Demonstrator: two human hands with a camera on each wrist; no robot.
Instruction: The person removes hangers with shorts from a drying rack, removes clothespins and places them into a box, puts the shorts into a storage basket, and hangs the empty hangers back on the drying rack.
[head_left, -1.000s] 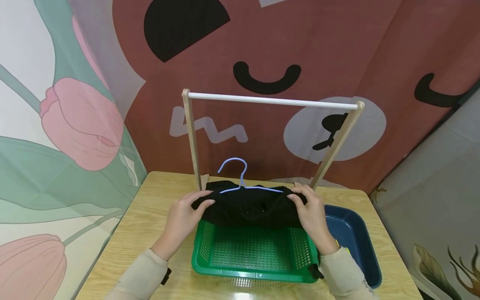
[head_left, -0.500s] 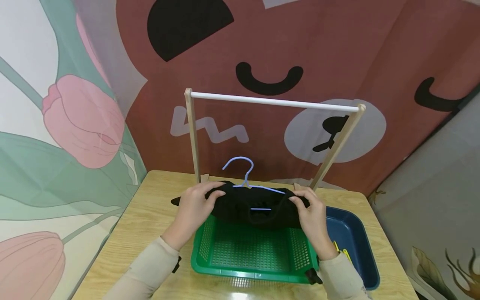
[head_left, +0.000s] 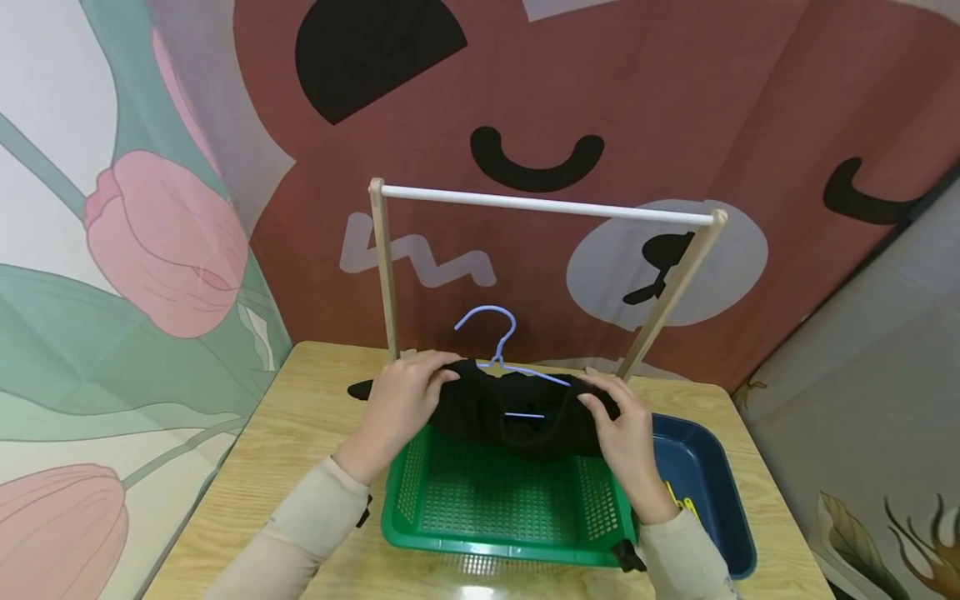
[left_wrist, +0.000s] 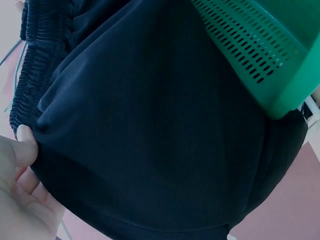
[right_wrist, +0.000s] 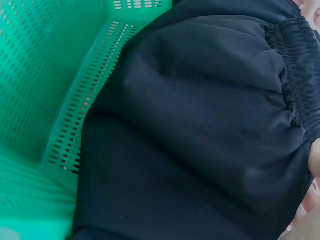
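By the green basket (head_left: 502, 551), both hands (head_left: 405, 393) (head_left: 625, 425), angled inward and apart, pinch the black garment (head_left: 468, 417).

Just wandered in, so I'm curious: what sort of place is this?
Probably a small laundry setup, perhaps staged: a white-railed rack, a green basket, and a black garment with a hanger in it.

Wood-grain table (head_left: 300, 412): green basket (head_left: 510, 551) near front, blue tray (head_left: 708, 471) at right, rack (head_left: 547, 204) behind.

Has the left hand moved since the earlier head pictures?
Yes. Judged against the rack, the left hand has moved right and slightly upward in the head view.
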